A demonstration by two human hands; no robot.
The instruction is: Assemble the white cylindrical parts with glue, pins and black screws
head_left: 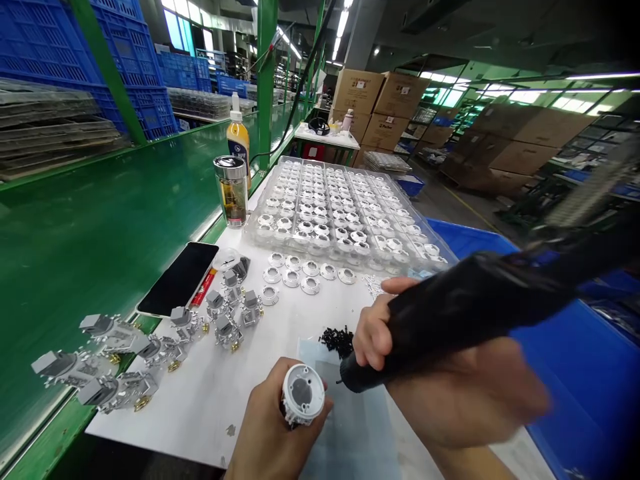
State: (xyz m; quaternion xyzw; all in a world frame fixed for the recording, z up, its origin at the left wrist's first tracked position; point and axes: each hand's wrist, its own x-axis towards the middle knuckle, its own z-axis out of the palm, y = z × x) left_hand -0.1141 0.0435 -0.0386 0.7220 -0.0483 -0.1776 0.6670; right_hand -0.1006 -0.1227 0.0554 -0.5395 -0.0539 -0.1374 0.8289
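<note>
My left hand [267, 427] is wrapped round a small grey finned part with a white round cap [303, 395], held cap-up near the bench's front edge. My right hand [430, 380] grips a black electric screwdriver [450, 313], its tip just right of the cap and a little apart from it. A small heap of black screws [337, 340] lies on the white mat [210, 393] just behind the tip. Several loose white rings [300, 273] lie in rows further back.
A clear tray [345, 207] full of white rings stands at the back. Several grey finned parts [125, 360] lie at the left, beside a black phone [179, 279]. A metal-lidded jar [233, 190] and a yellow bottle [238, 139] stand behind. Blue bin [590, 373] at right.
</note>
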